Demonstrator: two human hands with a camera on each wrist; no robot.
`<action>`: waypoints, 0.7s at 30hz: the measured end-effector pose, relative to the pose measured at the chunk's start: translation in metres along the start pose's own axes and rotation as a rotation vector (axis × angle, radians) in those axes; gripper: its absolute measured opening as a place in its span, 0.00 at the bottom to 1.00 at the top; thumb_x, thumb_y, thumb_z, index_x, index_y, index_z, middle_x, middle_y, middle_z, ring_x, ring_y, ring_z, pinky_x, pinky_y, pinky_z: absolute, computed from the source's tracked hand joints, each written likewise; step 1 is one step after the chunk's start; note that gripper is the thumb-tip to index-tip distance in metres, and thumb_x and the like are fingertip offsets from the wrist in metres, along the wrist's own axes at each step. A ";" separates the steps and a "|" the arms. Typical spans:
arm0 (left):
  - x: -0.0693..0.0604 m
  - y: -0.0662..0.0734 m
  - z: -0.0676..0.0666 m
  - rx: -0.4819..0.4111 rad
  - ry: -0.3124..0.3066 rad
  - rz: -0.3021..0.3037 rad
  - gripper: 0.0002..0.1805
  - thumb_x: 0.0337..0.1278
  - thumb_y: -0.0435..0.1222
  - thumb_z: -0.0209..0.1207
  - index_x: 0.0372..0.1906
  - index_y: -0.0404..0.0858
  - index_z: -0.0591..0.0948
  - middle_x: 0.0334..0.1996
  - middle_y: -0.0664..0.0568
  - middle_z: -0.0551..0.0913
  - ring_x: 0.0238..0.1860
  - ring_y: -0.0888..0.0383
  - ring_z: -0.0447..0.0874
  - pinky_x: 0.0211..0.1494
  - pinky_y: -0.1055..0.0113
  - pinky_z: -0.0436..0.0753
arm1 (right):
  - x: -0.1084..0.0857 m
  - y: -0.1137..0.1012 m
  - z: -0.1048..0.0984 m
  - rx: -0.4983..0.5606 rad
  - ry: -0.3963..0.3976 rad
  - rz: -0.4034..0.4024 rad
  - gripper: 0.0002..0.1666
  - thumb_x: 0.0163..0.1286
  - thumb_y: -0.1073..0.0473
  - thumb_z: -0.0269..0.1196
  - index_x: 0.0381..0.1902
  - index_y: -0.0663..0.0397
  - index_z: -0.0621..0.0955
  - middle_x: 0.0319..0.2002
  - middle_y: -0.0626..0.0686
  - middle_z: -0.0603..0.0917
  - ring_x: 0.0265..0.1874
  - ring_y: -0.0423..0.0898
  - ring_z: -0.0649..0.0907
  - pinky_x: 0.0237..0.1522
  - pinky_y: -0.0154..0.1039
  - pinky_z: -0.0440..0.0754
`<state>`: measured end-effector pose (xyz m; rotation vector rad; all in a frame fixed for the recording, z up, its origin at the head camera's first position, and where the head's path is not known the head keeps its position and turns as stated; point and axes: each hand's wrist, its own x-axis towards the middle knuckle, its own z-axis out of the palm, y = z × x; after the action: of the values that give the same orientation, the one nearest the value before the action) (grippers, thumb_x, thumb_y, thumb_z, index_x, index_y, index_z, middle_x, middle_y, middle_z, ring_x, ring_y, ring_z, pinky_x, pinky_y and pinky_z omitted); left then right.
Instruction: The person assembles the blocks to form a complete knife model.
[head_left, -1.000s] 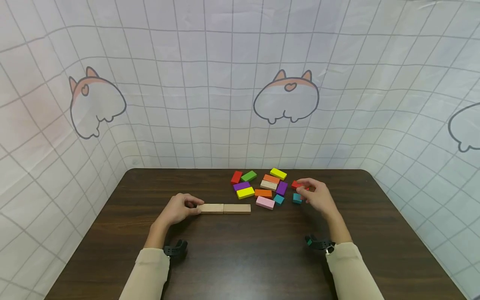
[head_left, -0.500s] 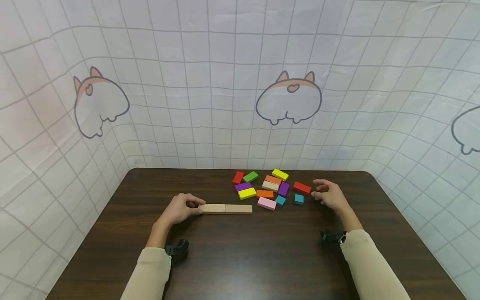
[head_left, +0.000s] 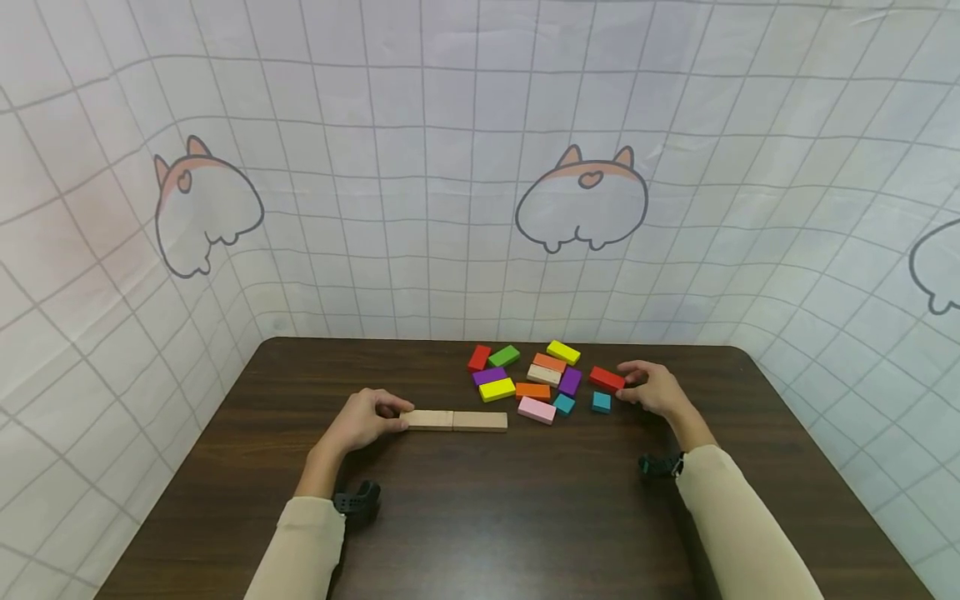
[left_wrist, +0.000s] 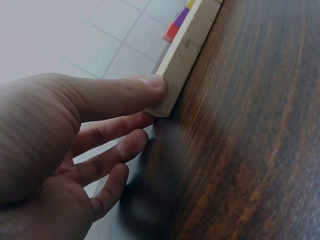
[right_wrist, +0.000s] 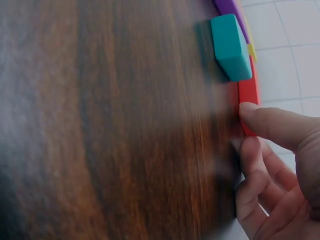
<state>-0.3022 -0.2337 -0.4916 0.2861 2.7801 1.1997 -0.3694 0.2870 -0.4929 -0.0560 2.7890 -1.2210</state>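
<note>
My left hand [head_left: 365,420] pinches the left end of a plain wooden block [head_left: 431,420] between thumb and forefinger. That block lies end to end with a second plain wooden block [head_left: 480,422]. In the left wrist view the thumb presses the near face of the wooden block [left_wrist: 185,55], other fingers loosely bent. At the right, my right hand [head_left: 654,390] holds the right end of a red block [head_left: 606,379], thumb on its near side and forefinger at the far side. The right wrist view shows the red block [right_wrist: 248,95] partly behind a teal block [right_wrist: 231,47].
Left of the red block lies a loose group of coloured blocks, among them a pink block [head_left: 537,410], a yellow block [head_left: 497,390] and a purple block [head_left: 570,382]. A teal block [head_left: 602,402] sits just in front of the red one. A white gridded cloth [head_left: 450,208] hangs behind the dark table [head_left: 510,517].
My right hand drew back right from over the red block, then moved in to its right end and took hold of it. My left hand keeps its pinch on the wooden block.
</note>
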 end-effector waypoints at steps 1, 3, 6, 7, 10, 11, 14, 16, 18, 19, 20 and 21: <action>0.000 0.000 0.000 0.000 0.000 0.000 0.13 0.59 0.37 0.72 0.49 0.47 0.91 0.43 0.52 0.87 0.38 0.57 0.78 0.40 0.63 0.77 | 0.001 0.000 0.000 0.001 -0.006 -0.002 0.31 0.66 0.64 0.71 0.66 0.61 0.77 0.49 0.63 0.80 0.29 0.45 0.79 0.27 0.38 0.76; 0.000 0.000 0.000 0.000 0.003 0.000 0.13 0.59 0.37 0.72 0.49 0.47 0.91 0.43 0.52 0.87 0.38 0.57 0.78 0.40 0.63 0.77 | 0.003 0.001 -0.001 0.001 -0.021 -0.004 0.31 0.65 0.64 0.72 0.65 0.61 0.77 0.49 0.63 0.79 0.28 0.45 0.78 0.26 0.38 0.76; -0.001 0.001 0.000 -0.001 0.008 0.000 0.13 0.58 0.37 0.72 0.49 0.47 0.91 0.44 0.52 0.87 0.39 0.57 0.77 0.41 0.63 0.77 | 0.004 0.002 -0.003 -0.017 -0.042 -0.009 0.31 0.65 0.65 0.72 0.66 0.59 0.78 0.49 0.62 0.78 0.27 0.45 0.77 0.26 0.37 0.77; -0.001 0.001 0.000 -0.001 0.009 -0.001 0.13 0.58 0.37 0.72 0.49 0.47 0.91 0.44 0.52 0.87 0.39 0.57 0.77 0.41 0.63 0.77 | 0.004 0.002 -0.003 -0.027 -0.049 -0.010 0.31 0.65 0.65 0.71 0.66 0.58 0.78 0.50 0.62 0.78 0.27 0.45 0.76 0.26 0.37 0.77; -0.001 0.001 0.000 -0.003 0.013 0.000 0.13 0.58 0.37 0.72 0.48 0.47 0.91 0.43 0.52 0.87 0.38 0.57 0.77 0.41 0.63 0.77 | 0.004 0.002 -0.005 -0.062 -0.080 -0.028 0.31 0.67 0.65 0.70 0.67 0.58 0.77 0.52 0.64 0.76 0.28 0.46 0.74 0.28 0.38 0.77; -0.001 0.001 0.000 -0.004 0.013 0.000 0.13 0.58 0.37 0.72 0.48 0.47 0.91 0.44 0.52 0.87 0.38 0.57 0.78 0.41 0.63 0.77 | 0.003 0.002 -0.006 -0.071 -0.091 -0.034 0.31 0.67 0.65 0.69 0.68 0.57 0.77 0.53 0.64 0.76 0.29 0.47 0.74 0.28 0.38 0.78; -0.002 0.002 0.001 -0.006 0.013 -0.003 0.13 0.58 0.37 0.72 0.49 0.47 0.91 0.44 0.52 0.87 0.39 0.57 0.78 0.41 0.63 0.77 | 0.002 0.003 -0.008 -0.086 -0.116 -0.046 0.30 0.69 0.64 0.68 0.69 0.57 0.77 0.55 0.65 0.74 0.32 0.49 0.74 0.30 0.39 0.78; -0.002 0.002 0.001 -0.005 0.013 -0.006 0.13 0.58 0.37 0.72 0.49 0.47 0.91 0.45 0.52 0.87 0.39 0.57 0.77 0.41 0.63 0.77 | 0.002 0.003 -0.010 -0.085 -0.127 -0.048 0.30 0.69 0.64 0.68 0.69 0.57 0.77 0.57 0.66 0.74 0.34 0.50 0.74 0.32 0.40 0.79; -0.002 0.002 0.001 -0.005 0.015 -0.008 0.13 0.58 0.36 0.72 0.49 0.47 0.91 0.44 0.52 0.87 0.39 0.57 0.77 0.41 0.63 0.77 | 0.002 0.004 -0.011 -0.081 -0.132 -0.043 0.30 0.70 0.63 0.68 0.69 0.56 0.77 0.59 0.66 0.74 0.37 0.51 0.75 0.33 0.40 0.80; -0.002 0.002 0.001 -0.006 0.016 -0.010 0.13 0.58 0.36 0.72 0.49 0.47 0.91 0.44 0.52 0.87 0.38 0.57 0.77 0.41 0.63 0.77 | 0.002 0.004 -0.012 -0.078 -0.138 -0.045 0.29 0.70 0.63 0.67 0.69 0.56 0.77 0.60 0.67 0.73 0.38 0.51 0.76 0.34 0.40 0.81; -0.002 0.002 0.001 -0.007 0.017 -0.011 0.13 0.58 0.36 0.72 0.49 0.47 0.91 0.43 0.52 0.87 0.38 0.56 0.77 0.41 0.63 0.76 | 0.002 0.005 -0.012 -0.071 -0.144 -0.045 0.29 0.71 0.63 0.67 0.69 0.56 0.77 0.61 0.67 0.73 0.38 0.51 0.77 0.35 0.41 0.81; -0.002 0.002 0.001 -0.006 0.017 -0.012 0.13 0.58 0.36 0.72 0.49 0.47 0.91 0.43 0.52 0.87 0.38 0.56 0.77 0.41 0.63 0.76 | 0.001 0.006 -0.013 -0.066 -0.148 -0.047 0.29 0.71 0.63 0.67 0.69 0.55 0.77 0.61 0.67 0.72 0.38 0.51 0.77 0.35 0.41 0.82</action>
<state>-0.3002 -0.2319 -0.4909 0.2592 2.7886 1.2132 -0.3723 0.3008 -0.4882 -0.2087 2.7131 -1.0861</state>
